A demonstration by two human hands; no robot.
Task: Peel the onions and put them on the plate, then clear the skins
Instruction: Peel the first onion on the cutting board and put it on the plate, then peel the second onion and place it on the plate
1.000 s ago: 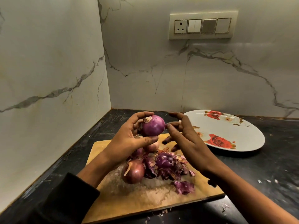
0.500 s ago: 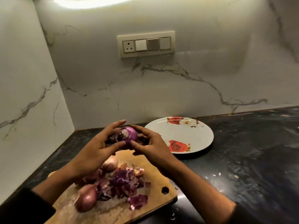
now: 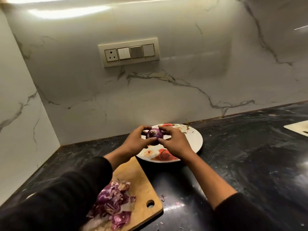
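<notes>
Purple onion skins (image 3: 113,204) lay heaped on the wooden cutting board (image 3: 141,180) near the surface's front edge. Both hands, left (image 3: 135,141) and right (image 3: 175,142), gripped one peeled onion (image 3: 154,133) above the rose-patterned plate (image 3: 196,140).

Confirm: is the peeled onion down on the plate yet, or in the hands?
In the hands. Left hand and right hand hold the purple onion above the rose-patterned plate.

Glossy marble-look wall (image 3: 183,80); matt wooden board (image 3: 133,177); glossy glazed plate (image 3: 196,139); papery skins (image 3: 111,202).
</notes>
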